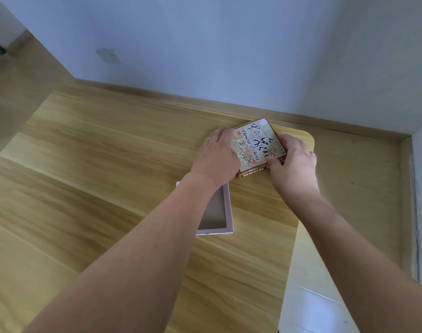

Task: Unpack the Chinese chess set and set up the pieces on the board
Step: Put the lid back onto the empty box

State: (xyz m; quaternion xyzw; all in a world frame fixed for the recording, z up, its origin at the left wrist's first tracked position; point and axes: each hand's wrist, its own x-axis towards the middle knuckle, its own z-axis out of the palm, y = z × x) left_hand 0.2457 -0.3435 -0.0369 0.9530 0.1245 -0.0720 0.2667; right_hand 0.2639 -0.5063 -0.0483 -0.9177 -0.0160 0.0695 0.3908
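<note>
Wood-grain worktop [109,176], flat printed cardboard chess box [255,145] near its rounded corner. Left hand [217,157] and right hand [293,164] both grip its edges.

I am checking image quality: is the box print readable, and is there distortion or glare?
Head view: the print on the chess box reads clearly between the left hand and right hand; wide-angle lens bends the table edges; lighting soft, no glare.
</note>
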